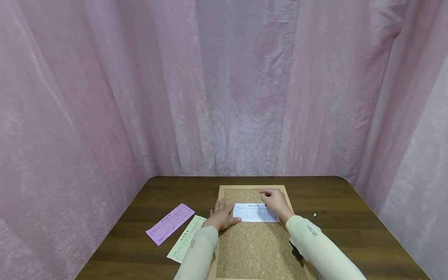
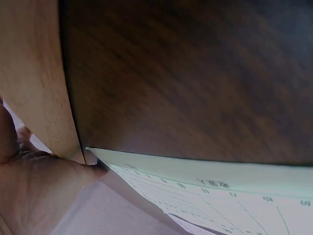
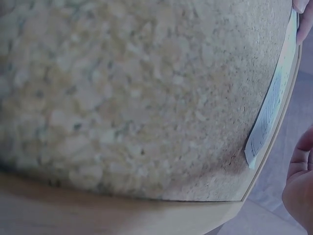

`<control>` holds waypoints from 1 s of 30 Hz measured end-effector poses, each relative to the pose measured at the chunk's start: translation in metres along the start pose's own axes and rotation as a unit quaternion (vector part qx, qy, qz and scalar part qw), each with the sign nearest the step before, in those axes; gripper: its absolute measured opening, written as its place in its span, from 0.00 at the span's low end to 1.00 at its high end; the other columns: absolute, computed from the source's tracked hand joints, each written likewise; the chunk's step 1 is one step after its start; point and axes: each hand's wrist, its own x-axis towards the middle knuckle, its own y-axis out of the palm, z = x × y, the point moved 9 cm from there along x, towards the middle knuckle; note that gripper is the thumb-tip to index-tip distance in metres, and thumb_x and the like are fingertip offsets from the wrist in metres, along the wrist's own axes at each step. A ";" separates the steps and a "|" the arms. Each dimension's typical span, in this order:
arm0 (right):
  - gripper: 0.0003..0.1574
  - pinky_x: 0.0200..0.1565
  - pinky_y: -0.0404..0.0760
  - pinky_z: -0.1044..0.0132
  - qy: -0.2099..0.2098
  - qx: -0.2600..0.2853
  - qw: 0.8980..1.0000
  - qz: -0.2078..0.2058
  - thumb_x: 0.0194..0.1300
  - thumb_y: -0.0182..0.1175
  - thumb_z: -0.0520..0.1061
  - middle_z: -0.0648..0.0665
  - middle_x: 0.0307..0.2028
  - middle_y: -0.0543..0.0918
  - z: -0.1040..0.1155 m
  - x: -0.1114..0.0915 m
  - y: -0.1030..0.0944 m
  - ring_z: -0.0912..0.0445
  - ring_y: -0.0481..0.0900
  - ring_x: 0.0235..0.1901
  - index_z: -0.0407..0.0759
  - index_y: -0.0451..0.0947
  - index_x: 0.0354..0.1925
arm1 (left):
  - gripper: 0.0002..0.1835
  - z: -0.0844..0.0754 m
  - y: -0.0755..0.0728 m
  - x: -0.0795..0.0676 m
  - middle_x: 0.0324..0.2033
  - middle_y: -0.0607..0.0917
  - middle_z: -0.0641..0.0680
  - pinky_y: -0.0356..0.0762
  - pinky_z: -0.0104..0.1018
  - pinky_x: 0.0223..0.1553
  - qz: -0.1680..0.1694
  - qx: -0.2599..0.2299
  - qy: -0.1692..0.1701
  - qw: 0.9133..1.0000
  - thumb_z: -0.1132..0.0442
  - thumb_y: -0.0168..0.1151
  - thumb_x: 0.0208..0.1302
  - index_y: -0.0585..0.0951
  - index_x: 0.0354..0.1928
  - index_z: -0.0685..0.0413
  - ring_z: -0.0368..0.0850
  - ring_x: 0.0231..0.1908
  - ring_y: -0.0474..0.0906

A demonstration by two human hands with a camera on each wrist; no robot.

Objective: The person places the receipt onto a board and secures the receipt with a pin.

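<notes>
White slip (image 1: 252, 214) on upper part of corkboard (image 1: 259, 249).
L hand (image 1: 221, 217) spread at slip's L end, thumb on its edge; R hand (image 1: 275, 201) over its upper R part, fingers curled, can't tell if pinching anything. Purple slip (image 1: 170, 224) & green slip (image 1: 186, 240) on table (image 1: 350, 241), L of corkboard.

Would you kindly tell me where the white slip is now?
In the head view, the white slip lies on the corkboard, left hand by its left end, right hand by its right.
</notes>
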 end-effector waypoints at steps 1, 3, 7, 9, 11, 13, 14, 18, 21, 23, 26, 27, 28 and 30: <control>0.17 0.24 0.76 0.67 -0.003 0.001 1.000 0.000 0.66 0.59 0.39 0.41 0.30 0.83 0.000 0.000 0.000 0.57 0.77 0.22 0.35 0.83 0.50 | 0.41 0.000 0.000 0.000 0.77 0.47 0.64 0.45 0.69 0.68 -0.001 -0.001 0.000 1.000 0.38 0.62 0.65 0.65 0.74 0.48 0.65 0.75 0.37; 0.15 0.23 0.76 0.67 -0.003 0.011 1.000 -0.001 0.66 0.60 0.38 0.38 0.29 0.83 0.000 0.000 0.001 0.57 0.77 0.21 0.35 0.83 0.50 | 0.41 0.001 0.000 0.001 0.77 0.47 0.63 0.45 0.69 0.68 -0.002 -0.001 -0.001 1.000 0.38 0.62 0.64 0.65 0.74 0.48 0.65 0.75 0.37; 0.12 0.24 0.77 0.68 0.015 0.042 0.999 -0.006 0.65 0.62 0.36 0.38 0.30 0.84 -0.004 0.000 0.003 0.58 0.78 0.21 0.32 0.83 0.46 | 0.41 0.001 0.002 0.000 0.77 0.47 0.63 0.45 0.69 0.68 -0.001 -0.004 -0.003 1.000 0.38 0.62 0.64 0.65 0.75 0.48 0.65 0.75 0.37; 0.12 0.25 0.78 0.68 0.030 0.061 0.998 -0.008 0.64 0.62 0.35 0.40 0.30 0.84 -0.007 0.000 0.004 0.58 0.78 0.21 0.31 0.83 0.46 | 0.41 0.001 0.003 0.000 0.77 0.47 0.63 0.44 0.70 0.68 0.000 -0.003 -0.003 1.000 0.38 0.62 0.65 0.64 0.75 0.48 0.65 0.75 0.36; 0.13 0.25 0.79 0.68 0.039 0.070 0.997 -0.011 0.63 0.62 0.34 0.42 0.29 0.84 -0.009 0.000 0.005 0.58 0.78 0.21 0.30 0.83 0.46 | 0.41 0.001 0.004 0.001 0.77 0.47 0.64 0.44 0.70 0.67 0.001 -0.001 -0.002 1.000 0.39 0.62 0.65 0.64 0.75 0.48 0.65 0.75 0.36; 0.14 0.26 0.79 0.68 0.048 0.075 0.996 -0.013 0.64 0.62 0.34 0.42 0.29 0.84 -0.010 0.001 0.005 0.59 0.78 0.22 0.29 0.82 0.47 | 0.41 0.001 0.004 0.001 0.77 0.47 0.64 0.44 0.70 0.68 0.001 0.002 -0.002 1.000 0.39 0.62 0.65 0.64 0.75 0.48 0.65 0.75 0.36; 0.14 0.26 0.79 0.68 0.052 0.077 0.996 -0.014 0.64 0.62 0.34 0.42 0.30 0.84 -0.011 0.001 0.005 0.59 0.78 0.22 0.29 0.82 0.47 | 0.41 0.001 0.004 0.002 0.76 0.47 0.64 0.44 0.70 0.67 0.000 0.002 -0.002 1.000 0.39 0.62 0.65 0.64 0.75 0.48 0.65 0.75 0.36; 0.14 0.27 0.80 0.68 0.055 0.077 0.995 -0.018 0.64 0.61 0.35 0.39 0.33 0.86 -0.010 0.002 0.004 0.59 0.79 0.22 0.29 0.82 0.48 | 0.41 0.001 0.003 0.000 0.76 0.47 0.64 0.45 0.69 0.68 -0.003 -0.002 -0.003 1.000 0.39 0.62 0.64 0.65 0.74 0.48 0.65 0.75 0.36; 0.15 0.26 0.80 0.67 0.055 0.082 0.995 -0.014 0.64 0.62 0.35 0.37 0.34 0.86 -0.009 0.002 0.005 0.59 0.79 0.21 0.29 0.83 0.48 | 0.41 0.001 0.003 0.000 0.76 0.48 0.64 0.44 0.69 0.68 -0.004 -0.004 -0.004 1.000 0.39 0.62 0.64 0.65 0.74 0.48 0.64 0.75 0.36; 0.15 0.26 0.80 0.67 0.054 0.080 0.995 -0.010 0.65 0.63 0.36 0.37 0.34 0.86 -0.009 0.002 0.005 0.59 0.79 0.21 0.29 0.83 0.48 | 0.41 0.002 0.003 0.000 0.77 0.47 0.64 0.44 0.69 0.68 -0.002 -0.003 -0.007 1.000 0.38 0.62 0.64 0.65 0.74 0.48 0.64 0.75 0.36; 0.15 0.26 0.80 0.66 0.058 0.078 0.995 -0.004 0.65 0.65 0.37 0.40 0.33 0.87 -0.009 0.002 0.007 0.58 0.79 0.21 0.31 0.84 0.48 | 0.41 0.002 0.003 0.000 0.77 0.47 0.63 0.44 0.69 0.68 0.001 -0.002 -0.010 1.000 0.38 0.62 0.64 0.64 0.75 0.47 0.64 0.75 0.35; 0.15 0.26 0.80 0.66 0.058 0.077 0.995 -0.004 0.64 0.65 0.37 0.41 0.33 0.87 -0.009 0.002 0.008 0.58 0.79 0.21 0.31 0.84 0.48 | 0.41 0.002 0.003 -0.001 0.77 0.47 0.63 0.44 0.69 0.68 0.001 -0.004 -0.011 1.000 0.38 0.62 0.64 0.64 0.75 0.47 0.64 0.75 0.35; 0.15 0.26 0.80 0.66 0.058 0.076 0.995 -0.004 0.64 0.65 0.37 0.42 0.32 0.87 -0.009 0.002 0.008 0.58 0.79 0.21 0.31 0.84 0.48 | 0.41 0.002 0.003 -0.001 0.77 0.47 0.63 0.44 0.69 0.68 0.001 -0.006 -0.010 1.000 0.38 0.62 0.64 0.64 0.75 0.48 0.64 0.75 0.35; 0.14 0.27 0.80 0.66 0.061 0.080 0.995 -0.002 0.63 0.65 0.35 0.43 0.32 0.87 -0.009 0.003 0.010 0.58 0.78 0.21 0.30 0.84 0.47 | 0.41 0.001 0.003 -0.001 0.77 0.47 0.63 0.44 0.69 0.68 0.001 -0.008 -0.008 1.000 0.38 0.62 0.64 0.65 0.74 0.48 0.64 0.75 0.35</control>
